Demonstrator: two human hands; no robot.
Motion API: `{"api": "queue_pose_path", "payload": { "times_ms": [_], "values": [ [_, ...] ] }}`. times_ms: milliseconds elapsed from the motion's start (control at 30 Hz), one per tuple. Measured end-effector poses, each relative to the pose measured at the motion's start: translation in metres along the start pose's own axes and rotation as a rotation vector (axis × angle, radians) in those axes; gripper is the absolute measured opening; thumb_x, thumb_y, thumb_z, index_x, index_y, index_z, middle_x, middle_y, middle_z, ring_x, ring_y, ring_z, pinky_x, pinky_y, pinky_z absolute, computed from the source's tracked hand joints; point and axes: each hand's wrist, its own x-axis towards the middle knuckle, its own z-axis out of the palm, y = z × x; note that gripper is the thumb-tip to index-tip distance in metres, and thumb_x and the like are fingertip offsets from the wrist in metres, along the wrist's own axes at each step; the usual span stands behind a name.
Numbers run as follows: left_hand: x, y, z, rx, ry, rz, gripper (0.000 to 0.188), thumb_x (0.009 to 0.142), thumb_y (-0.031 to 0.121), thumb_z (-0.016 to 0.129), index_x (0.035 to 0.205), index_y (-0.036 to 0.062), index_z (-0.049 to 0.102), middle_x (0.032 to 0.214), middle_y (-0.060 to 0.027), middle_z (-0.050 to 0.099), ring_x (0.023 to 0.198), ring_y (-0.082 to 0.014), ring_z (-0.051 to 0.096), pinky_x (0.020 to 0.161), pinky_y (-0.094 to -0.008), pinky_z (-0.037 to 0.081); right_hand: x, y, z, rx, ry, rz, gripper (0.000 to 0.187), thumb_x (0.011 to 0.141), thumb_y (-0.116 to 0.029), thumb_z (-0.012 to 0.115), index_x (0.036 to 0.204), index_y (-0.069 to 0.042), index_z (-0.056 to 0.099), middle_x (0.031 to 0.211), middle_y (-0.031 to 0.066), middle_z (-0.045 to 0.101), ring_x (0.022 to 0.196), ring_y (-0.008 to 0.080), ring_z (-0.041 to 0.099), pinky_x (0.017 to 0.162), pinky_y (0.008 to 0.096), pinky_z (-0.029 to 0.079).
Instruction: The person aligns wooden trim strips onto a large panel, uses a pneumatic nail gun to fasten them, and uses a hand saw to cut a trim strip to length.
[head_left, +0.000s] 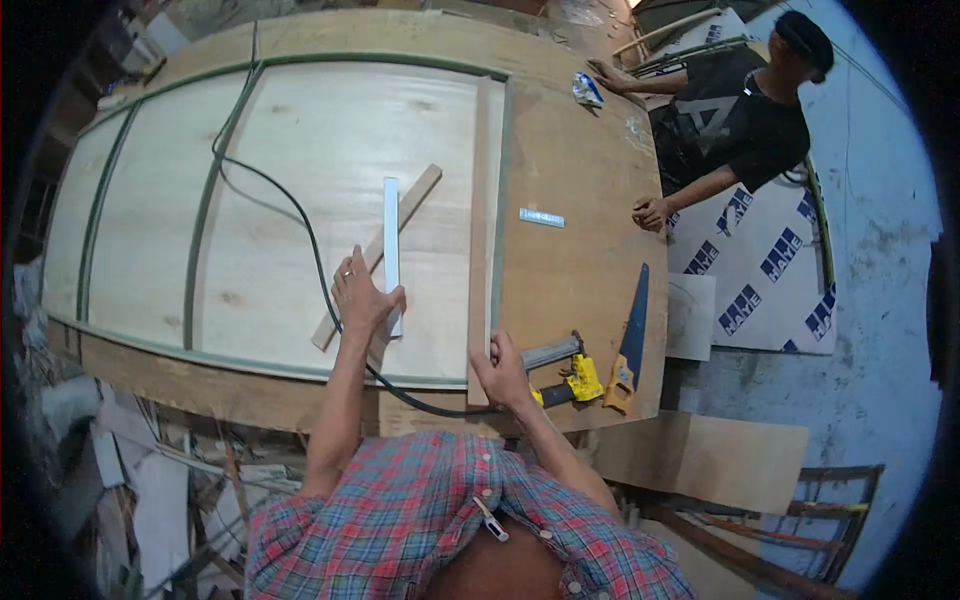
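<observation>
Two hands: the left hand (367, 292), part open with fingers and thumb spread, rests over a slanting wooden strip (420, 192) and a white strip (391, 230); whether it grips either, I cannot tell. The right hand (503, 372) is curled closed on the near end of a long wooden strip (480, 240).
Long wooden strip: runs away from the person, just inside the right side of a green frame (204, 220) around a pale panel, on a wooden surface (580, 150). Good handling likely means checking both ends against that side, with steady, even pressure.
Loose strips: cross on the panel; best lifted one at a time, without dragging.
Black cable: (312, 235) curves across the panel and beneath the left wrist; it could snag, so slack helps.
Tools: a yellow nail gun (583, 380) and handsaw (632, 335) lie right of the right hand, which should mind the saw's teeth.
</observation>
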Motion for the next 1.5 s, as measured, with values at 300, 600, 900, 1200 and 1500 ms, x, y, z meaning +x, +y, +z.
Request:
{"api": "queue_pose_path", "payload": {
  "times_ms": [300,600,900,1200,1500],
  "values": [
    [0.075,-0.031,-0.014,0.083,0.134,-0.012,0.072,0.076,0.027,0.072,0.133,-0.0052,0.042,0.118,-0.0288,0.056,0.11,-0.0421,0.055,0.095,-0.0471,0.045,0.034,-0.016,0.057,-0.271,-0.156,-0.124,0.044,0.092,-0.032,0.058,0.125,-0.004,0.051,0.095,0.0232,0.067,0.094,0.0423,0.064,0.081,0.0504,0.05],
    [-0.022,-0.002,0.008,-0.311,0.137,0.314,0.047,0.082,0.02,0.071,0.121,-0.0028,0.056,0.111,-0.022,0.062,0.103,-0.0352,0.06,0.091,-0.0419,0.047,-0.022,0.018,-0.02,-0.156,-0.001,-0.14,0.034,0.091,-0.026,0.06,0.121,-0.01,0.062,0.091,0.0145,0.07,0.082,0.0315,0.068,0.071,0.0384,0.053],
    [-0.137,0.09,0.058,-0.593,-0.606,0.181,0.041,0.089,0.028,0.067,0.117,-0.0011,0.059,0.091,-0.0155,0.068,0.079,-0.0258,0.067,0.072,-0.0364,0.053,-0.14,0.158,-0.127,0.138,0.464,0.284,0.023,0.093,-0.023,0.063,0.105,-0.003,0.063,0.072,0.0062,0.065,0.064,0.0155,0.063,0.057,0.0287,0.049],
    [-0.157,0.127,0.087,-0.177,-0.646,0.07,0.039,0.083,0.035,0.072,0.1,0.0009,0.064,0.08,-0.0127,0.069,0.075,-0.0225,0.068,0.068,-0.0347,0.053,-0.097,0.193,-0.104,1.001,0.562,0.568,0.03,0.088,-0.034,0.071,0.095,-0.007,0.058,0.083,0.0001,0.06,0.067,0.0111,0.054,0.064,0.029,0.046],
    [-0.177,0.148,0.095,0.242,-0.445,0.245,0.036,0.082,0.038,0.064,0.091,0.0034,0.059,0.079,-0.0227,0.066,0.077,-0.0421,0.065,0.069,-0.0505,0.052,-0.099,0.193,-0.093,0.893,0.694,0.555,0.034,0.084,-0.032,0.075,0.106,-0.011,0.06,0.088,-0.0008,0.058,0.077,0.0103,0.056,0.061,0.0242,0.047]
  ]
}}
